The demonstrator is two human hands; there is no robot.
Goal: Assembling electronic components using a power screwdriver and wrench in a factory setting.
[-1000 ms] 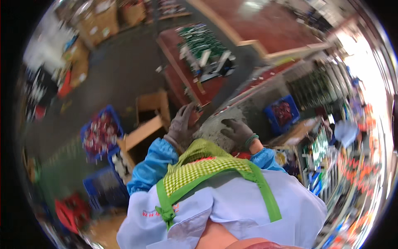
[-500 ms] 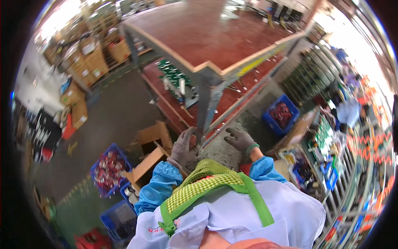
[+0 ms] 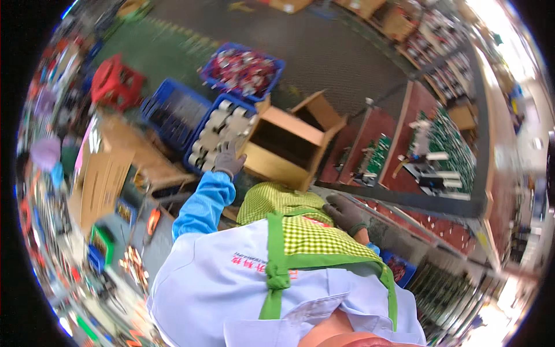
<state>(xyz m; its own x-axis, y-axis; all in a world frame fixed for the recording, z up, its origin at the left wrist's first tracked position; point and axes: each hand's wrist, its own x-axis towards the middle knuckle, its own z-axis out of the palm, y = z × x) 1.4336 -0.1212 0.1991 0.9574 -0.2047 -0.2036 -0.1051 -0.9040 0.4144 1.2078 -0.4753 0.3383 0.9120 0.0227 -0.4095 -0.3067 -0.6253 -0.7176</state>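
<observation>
Reaching seems the step: the left hand (image 3: pixel 229 161), fingers spread, is by white cylinders (image 3: pixel 218 120). Grasping one would require closing it; whether the right hand (image 3: pixel 345 214) is open is unclear.

Left hand (image 3: pixel 229 160) extended, thumb (image 3: pixel 241 158) apart; right hand (image 3: pixel 346 214) near waist.

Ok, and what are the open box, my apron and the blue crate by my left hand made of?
The open box looks like matte cardboard: brown, thin-walled and folded. The apron seems soft, matte fabric, since it drapes and its strap is knotted. The blue crate is probably plastic, by its even colour; its finish is hard to judge.
</observation>
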